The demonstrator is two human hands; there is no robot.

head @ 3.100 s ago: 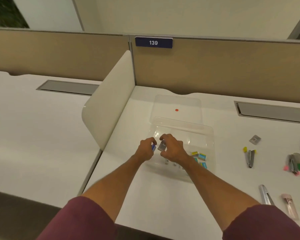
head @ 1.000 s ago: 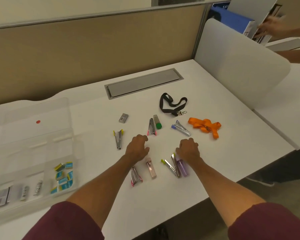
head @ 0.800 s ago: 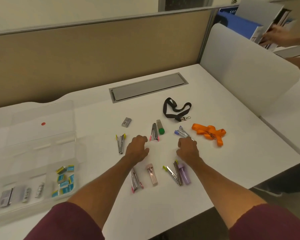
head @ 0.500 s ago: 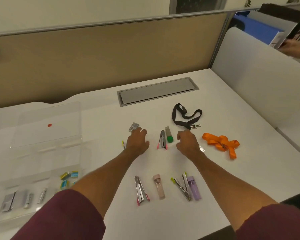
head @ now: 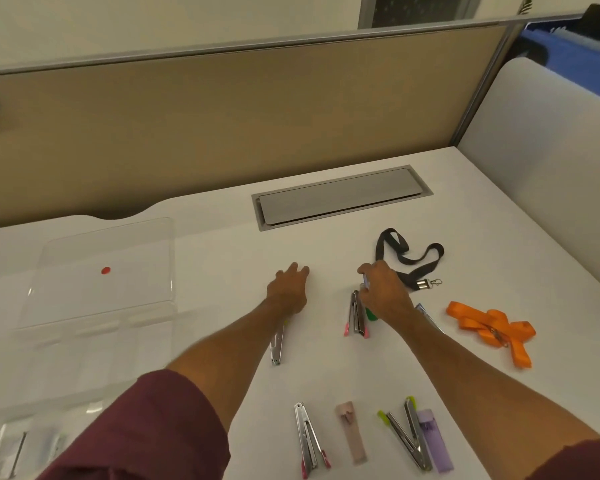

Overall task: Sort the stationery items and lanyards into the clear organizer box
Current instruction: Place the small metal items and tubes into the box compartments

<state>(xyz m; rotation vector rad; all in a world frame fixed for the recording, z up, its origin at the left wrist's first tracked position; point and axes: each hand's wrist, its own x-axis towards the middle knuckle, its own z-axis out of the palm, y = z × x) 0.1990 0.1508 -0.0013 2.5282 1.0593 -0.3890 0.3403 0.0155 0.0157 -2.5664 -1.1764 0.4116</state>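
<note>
Organizer box (head: 94, 344): a clear box is set at the left of the white tabletop (head: 222, 244), its lid (head: 101, 271) laid open toward the far side, a red dot seen on the lid.
Box contents: small silver pieces (head: 14, 455) are seen in the near-left compartments; they are blurred, and the exact compartments cannot be told. The other compartments in view look bare.
Left hand (head: 288, 289): laid palm down on the tabletop, fingers spread loosely, nothing seen held. A stapler with a yellow tip (head: 278, 344) is partly covered by the wrist.
Right hand (head: 383, 292): fingers are pinched on a small silver item (head: 365, 280), above a pink-tipped stapler (head: 355, 315) and a green-capped piece (head: 371, 315).
Black lanyard (head: 409, 261): lies on the tabletop just beyond the right hand.
Orange lanyard (head: 489, 329): bunched on the tabletop to the right, apart from the box.
Near edge: a pink-tipped stapler (head: 309, 441), a pale pink case (head: 350, 431), a yellow-tipped stapler (head: 407, 438) and a purple case (head: 433, 441) lie in a row, all outside the box.
Blue-tipped stapler (head: 428, 315): partly hidden behind the right forearm.
</note>
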